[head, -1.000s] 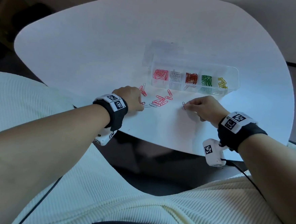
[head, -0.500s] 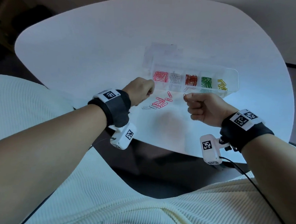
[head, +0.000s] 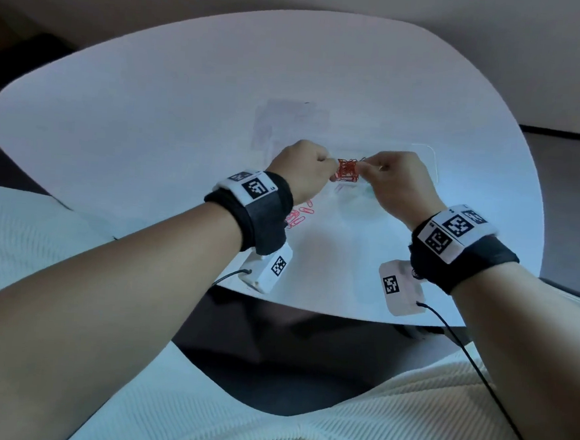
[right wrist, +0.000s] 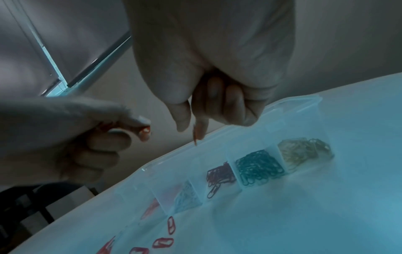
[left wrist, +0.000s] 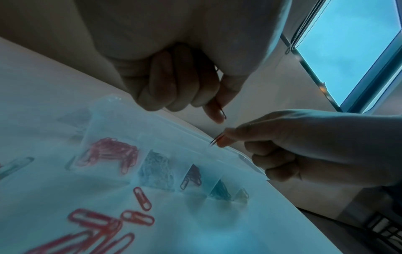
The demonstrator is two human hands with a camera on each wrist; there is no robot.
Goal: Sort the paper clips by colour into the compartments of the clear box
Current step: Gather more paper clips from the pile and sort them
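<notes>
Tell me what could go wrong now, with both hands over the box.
Both hands hang close together above the clear box: the left hand and right hand each pinch a clip. Released here, the right hand's clip could land in the wrong compartment or bounce out. One dark red clip lies across its compartment's front wall and may slip out. Loose pink clips below the left wrist could get swept off.

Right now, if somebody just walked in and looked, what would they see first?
Probably the two hands held up close together over the clear box in the middle of the white table. The left hand and the right hand each pinch a paper clip. Next come the colours: the box's row of sorted clips, and loose pink clips lying on the table in front of it.
</notes>
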